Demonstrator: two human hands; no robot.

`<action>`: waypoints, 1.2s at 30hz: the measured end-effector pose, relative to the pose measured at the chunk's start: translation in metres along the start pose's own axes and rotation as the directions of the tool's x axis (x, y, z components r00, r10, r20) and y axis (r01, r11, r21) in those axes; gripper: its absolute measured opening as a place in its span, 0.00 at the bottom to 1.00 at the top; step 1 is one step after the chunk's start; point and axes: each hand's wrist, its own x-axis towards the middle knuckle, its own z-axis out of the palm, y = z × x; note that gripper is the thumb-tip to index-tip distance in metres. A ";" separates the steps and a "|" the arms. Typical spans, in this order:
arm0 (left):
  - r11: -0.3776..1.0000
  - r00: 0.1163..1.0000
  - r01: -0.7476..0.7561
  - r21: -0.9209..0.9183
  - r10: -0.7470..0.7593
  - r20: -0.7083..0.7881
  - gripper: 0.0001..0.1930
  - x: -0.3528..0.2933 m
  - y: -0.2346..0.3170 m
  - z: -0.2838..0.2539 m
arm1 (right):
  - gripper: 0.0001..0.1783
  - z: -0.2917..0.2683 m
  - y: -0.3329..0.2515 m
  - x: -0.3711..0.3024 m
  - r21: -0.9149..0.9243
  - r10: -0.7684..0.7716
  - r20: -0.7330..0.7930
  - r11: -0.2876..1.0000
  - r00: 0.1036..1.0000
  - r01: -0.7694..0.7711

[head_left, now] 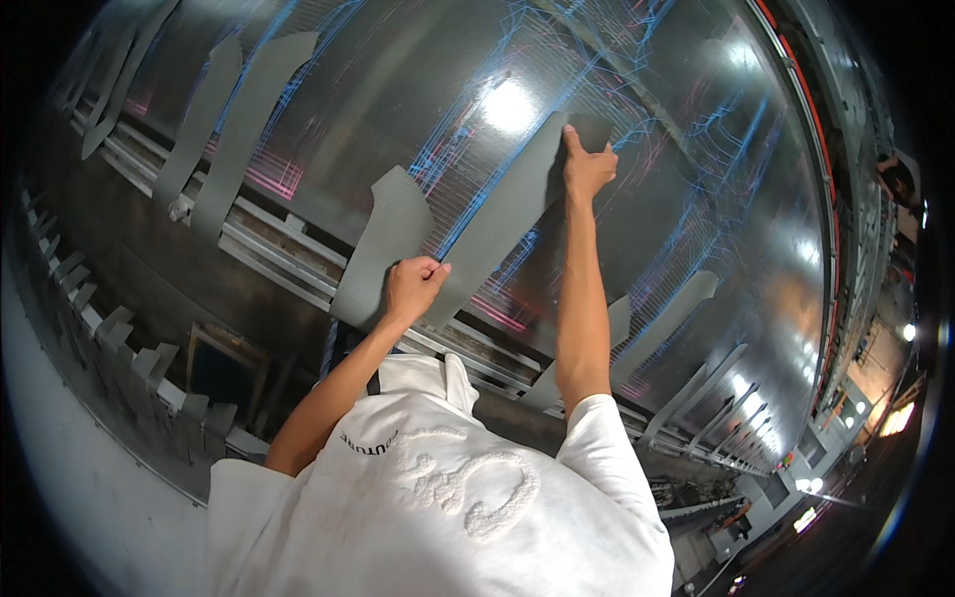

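Note:
A long grey, curved flat strip [507,219] lies slantwise over the glossy dark table, its near end by the table's front edge. At the strip's far end, my right hand [589,171] grips it with the thumb on top; some of its fingers are hidden. My left hand [413,289] is closed, with thumb and fingertips pinching the strip's near left edge. Just left of it sits a shorter grey curved piece [398,214], partly behind that hand.
Blue and pink line marks cover the table [348,109]. More grey pieces [254,119] lie at the left, and others [667,328] at the right. Metal rails [284,264] run along the front edge. Several grey pieces hang from a rack [149,368] at the lower left.

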 end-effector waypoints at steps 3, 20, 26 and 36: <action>0.999 0.999 0.033 -0.007 -0.033 0.005 0.14 0.001 0.000 0.000 | 0.32 -0.005 -0.004 -0.001 0.073 -0.020 0.032 0.997 0.999 0.018; 0.998 0.997 0.065 0.021 -0.064 -0.039 0.14 0.003 0.005 0.000 | 0.31 -0.001 0.003 0.001 0.058 -0.065 0.023 0.996 0.998 0.063; 0.984 0.984 0.170 0.050 -0.172 0.035 0.16 0.007 0.014 -0.006 | 0.30 -0.002 0.002 0.001 0.047 -0.038 0.038 0.998 0.999 0.036; 0.987 0.989 0.151 0.052 -0.150 -0.005 0.13 0.008 0.009 -0.002 | 0.27 -0.004 -0.003 -0.001 0.040 -0.054 0.049 0.998 0.997 0.052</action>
